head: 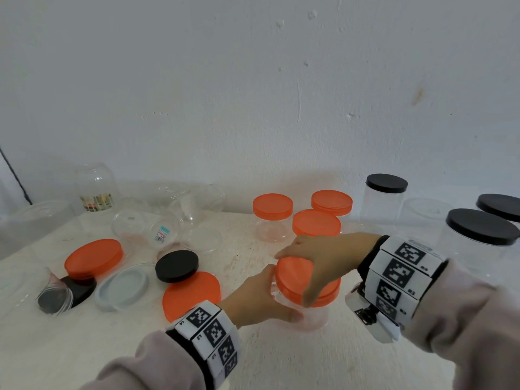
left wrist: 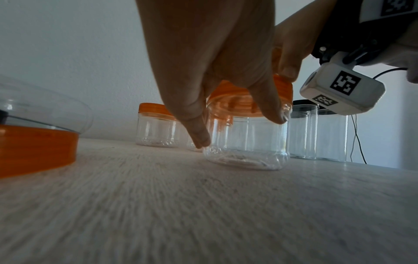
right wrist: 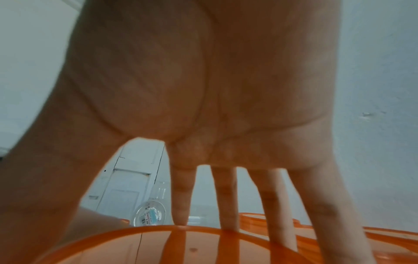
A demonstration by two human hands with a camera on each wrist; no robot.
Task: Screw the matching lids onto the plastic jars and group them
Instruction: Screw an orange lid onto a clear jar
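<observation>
A small clear plastic jar stands upright on the table near the front. My left hand wraps round its left side; in the left wrist view my left hand has its fingers curled down over the jar. An orange lid sits on the jar's mouth, slightly tilted. My right hand grips the lid from above, thumb at the front and fingers over the far rim. The right wrist view shows my right hand spread over the orange lid.
Three orange-lidded jars stand grouped behind the hands. Tall black-lidded jars stand at the right. On the left lie loose orange lids, a black lid, a pale lid and several lidless clear jars.
</observation>
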